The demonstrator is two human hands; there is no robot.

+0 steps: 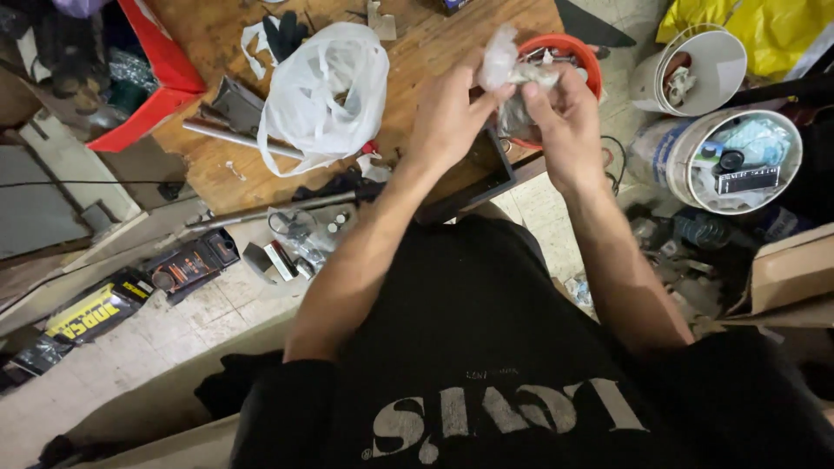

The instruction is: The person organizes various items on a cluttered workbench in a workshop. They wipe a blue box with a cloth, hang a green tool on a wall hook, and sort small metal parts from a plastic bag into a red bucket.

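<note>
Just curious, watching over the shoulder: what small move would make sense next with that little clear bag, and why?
Probably pull the small clear bag open. Both the left hand and right hand pinch its crumpled top, above the orange bowl, and it looks closed.

Thin, crinkled clear plastic bag (506, 62), glossy white plastic sack (326, 91), worn matt wooden tabletop (434, 43), smooth orange plastic bowl (584, 54).
</note>
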